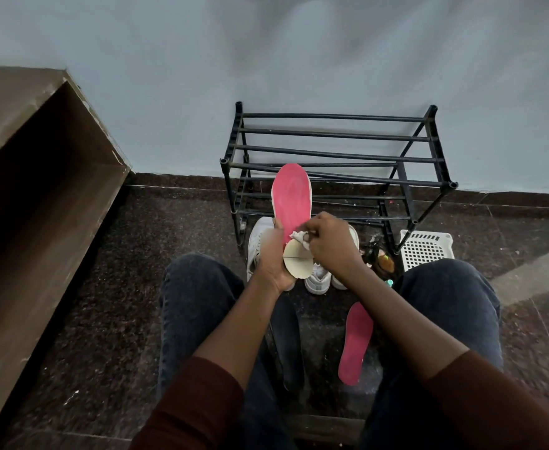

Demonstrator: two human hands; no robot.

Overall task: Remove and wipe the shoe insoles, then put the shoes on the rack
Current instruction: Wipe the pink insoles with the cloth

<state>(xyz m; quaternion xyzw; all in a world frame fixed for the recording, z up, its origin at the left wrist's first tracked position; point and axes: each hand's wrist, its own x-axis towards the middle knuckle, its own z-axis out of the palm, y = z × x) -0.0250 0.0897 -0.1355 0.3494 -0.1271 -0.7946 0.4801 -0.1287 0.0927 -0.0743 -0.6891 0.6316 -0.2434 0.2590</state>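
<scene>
Left hand (273, 258) grips pink insole (292, 196); right hand (328, 241) pinches cloth (297, 237) against it; white basket (427, 250) contents unclear.

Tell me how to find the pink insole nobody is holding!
Start at the black shoe rack by the wall, then look down to the dark floor between the person's knees. The loose pink insole lies flat there, while the other pink insole stands upright in the left hand.

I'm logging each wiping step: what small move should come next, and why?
Probably stroke the cloth up toward the toe. The right hand pinches it near the heel of the pink insole, which the left hand holds upright, leaving most of the pink face above.
</scene>
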